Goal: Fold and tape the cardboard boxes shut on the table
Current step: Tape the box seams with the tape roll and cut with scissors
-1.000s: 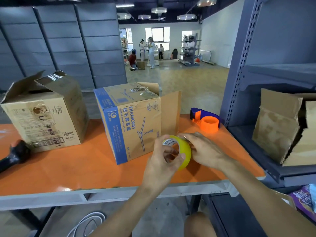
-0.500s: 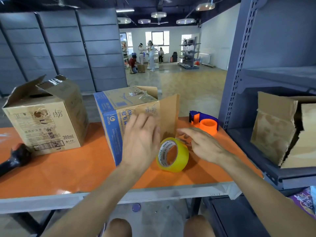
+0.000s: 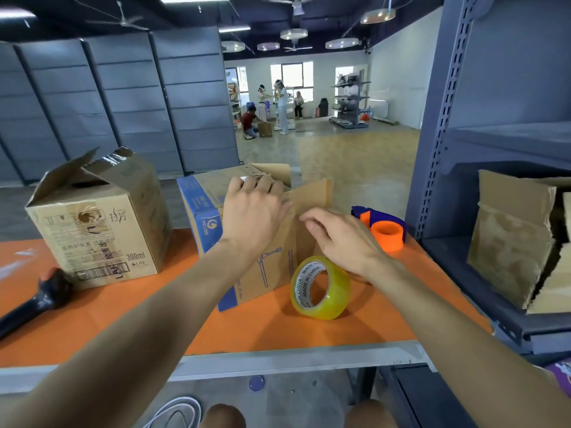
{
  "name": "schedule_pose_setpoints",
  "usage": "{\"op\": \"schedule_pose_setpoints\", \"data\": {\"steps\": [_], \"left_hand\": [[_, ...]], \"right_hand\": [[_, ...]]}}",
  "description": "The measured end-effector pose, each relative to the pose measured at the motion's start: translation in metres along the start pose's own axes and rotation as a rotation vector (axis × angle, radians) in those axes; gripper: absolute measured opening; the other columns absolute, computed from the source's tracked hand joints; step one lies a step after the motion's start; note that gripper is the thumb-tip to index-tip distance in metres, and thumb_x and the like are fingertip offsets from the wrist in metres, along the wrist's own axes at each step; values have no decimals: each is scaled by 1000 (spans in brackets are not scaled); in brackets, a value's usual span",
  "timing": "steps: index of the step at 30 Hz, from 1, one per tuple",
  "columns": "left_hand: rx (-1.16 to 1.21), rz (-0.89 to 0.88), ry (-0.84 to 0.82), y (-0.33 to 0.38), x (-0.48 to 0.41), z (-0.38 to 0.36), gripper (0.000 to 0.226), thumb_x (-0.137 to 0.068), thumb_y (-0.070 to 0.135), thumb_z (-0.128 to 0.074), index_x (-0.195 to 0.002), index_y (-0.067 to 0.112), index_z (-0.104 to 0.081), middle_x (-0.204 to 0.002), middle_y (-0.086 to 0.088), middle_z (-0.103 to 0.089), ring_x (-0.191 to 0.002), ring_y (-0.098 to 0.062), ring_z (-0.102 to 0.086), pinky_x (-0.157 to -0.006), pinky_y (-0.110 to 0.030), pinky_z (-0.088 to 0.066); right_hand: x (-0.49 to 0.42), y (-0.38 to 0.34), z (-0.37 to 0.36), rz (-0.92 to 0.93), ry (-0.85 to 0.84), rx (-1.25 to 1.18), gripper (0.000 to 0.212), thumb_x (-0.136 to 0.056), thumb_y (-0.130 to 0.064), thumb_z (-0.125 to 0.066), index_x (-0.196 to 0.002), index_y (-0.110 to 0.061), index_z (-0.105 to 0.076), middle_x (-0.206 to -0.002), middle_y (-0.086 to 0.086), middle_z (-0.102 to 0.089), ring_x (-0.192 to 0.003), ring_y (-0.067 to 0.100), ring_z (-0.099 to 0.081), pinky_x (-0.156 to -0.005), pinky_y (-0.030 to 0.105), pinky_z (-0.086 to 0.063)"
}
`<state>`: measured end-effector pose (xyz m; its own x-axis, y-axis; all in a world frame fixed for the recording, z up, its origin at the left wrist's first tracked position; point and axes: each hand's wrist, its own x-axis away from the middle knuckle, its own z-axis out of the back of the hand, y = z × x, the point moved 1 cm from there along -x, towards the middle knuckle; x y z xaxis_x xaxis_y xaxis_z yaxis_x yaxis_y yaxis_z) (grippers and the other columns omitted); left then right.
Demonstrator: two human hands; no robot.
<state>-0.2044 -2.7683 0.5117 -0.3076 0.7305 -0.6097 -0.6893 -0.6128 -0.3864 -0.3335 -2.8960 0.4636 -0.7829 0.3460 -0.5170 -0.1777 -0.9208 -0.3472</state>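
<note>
Far left, a black handle (image 3: 34, 301) lies on the orange counter (image 3: 123, 319), and the brown box (image 3: 99, 223) stands behind it, flaps still up, nobody on it. Middle now: the blue-edged box (image 3: 200, 217), and here's the change. A second ago both hands were working the yellow tape roll (image 3: 321, 287); it's been let go and stands on its edge on the counter, just beside the box's near right corner. The left hand (image 3: 253, 211) has gone up onto the box, fingers draped over the top near edge, pressing rather than clasping: an open grip. Next right, one side flap (image 3: 312, 205) sticks out, unfolded. The right hand (image 3: 340, 239) has left the roll too, grip loose and empty, fingertips right at that flap; whether they touch it I can't tell. That reads as folding first, tape after. Further right, the orange-and-blue tape dispenser (image 3: 383, 227) sits untouched, then the shelf (image 3: 463, 307) with torn cardboard.
</note>
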Motion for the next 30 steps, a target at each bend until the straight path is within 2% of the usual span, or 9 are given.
{"op": "schedule_pose_setpoints", "data": {"steps": [4,8,10,13,16,18,20,26,30], "left_hand": [[-65,-44,71,2,11,-12,63,-94,66,-49,-126,12,-55,-114,-4,-62,-102,-27,-57,-91,-41,-39],[-147,-55,30,7,13,-13,84,-82,76,-57,-133,10,-43,-119,-5,-55,-107,-25,-52,-91,-39,-38],[-121,-59,15,6,11,-11,84,-82,78,-56,-134,12,-43,-122,-6,-53,-111,-26,-51,-92,-39,-38],[-67,-4,8,-1,5,-2,78,-90,77,-41,-138,15,-44,-129,-12,-54,-118,-30,-50,-96,-40,-39],[-60,54,-37,-9,5,5,77,-94,75,-34,-138,13,-46,-120,-9,-67,-115,-29,-59,-96,-39,-39],[-42,50,-61,-14,8,3,70,-95,73,-38,-130,14,-50,-119,-3,-68,-113,-26,-62,-96,-38,-40],[-1,38,-65,-18,10,1,66,-92,72,-48,-128,17,-49,-121,2,-66,-115,-22,-62,-97,-35,-40],[112,-20,-118,-39,18,-3,90,-77,63,-75,-147,25,-34,-142,6,-53,-129,-19,-53,-104,-33,-40],[215,17,-98,-70,32,-3,78,-81,71,-64,-145,34,-42,-140,10,-57,-130,-18,-54,-104,-38,-40]], "right_hand": [[-4,1,0,-24,39,-9,22,-105,-29,-47,-122,-31,-60,-123,-9,-67,-108,20,-63,-88,42,-53],[-5,4,-2,-4,95,-13,20,-103,-24,-52,-120,-29,-61,-119,-10,-66,-108,18,-62,-86,41,-53],[-8,3,0,59,176,6,22,-100,-20,-56,-120,-27,-60,-117,-9,-61,-110,14,-56,-83,38,-53],[-20,-2,6,148,243,102,34,-96,-22,-63,-130,-22,-57,-124,-4,-53,-115,15,-44,-74,33,-51],[-35,-8,8,190,221,161,49,-96,-31,-64,-141,-18,-52,-138,0,-50,-127,19,-38,-91,36,-47],[-44,-11,5,207,169,191,52,-98,-39,-60,-144,-18,-51,-140,-1,-52,-135,19,-35,-105,37,-39],[-51,-12,1,201,130,196,53,-98,-45,-58,-144,-21,-50,-135,1,-57,-136,19,-37,-110,38,-34],[-60,-7,-8,218,133,163,65,-85,-56,-70,-139,-26,-48,-129,-3,-59,-119,16,-41,-94,31,-30],[-63,-4,-12,237,54,209,86,-72,-58,-81,-140,-22,-43,-132,0,-54,-120,18,-38,-89,26,-20]]}}
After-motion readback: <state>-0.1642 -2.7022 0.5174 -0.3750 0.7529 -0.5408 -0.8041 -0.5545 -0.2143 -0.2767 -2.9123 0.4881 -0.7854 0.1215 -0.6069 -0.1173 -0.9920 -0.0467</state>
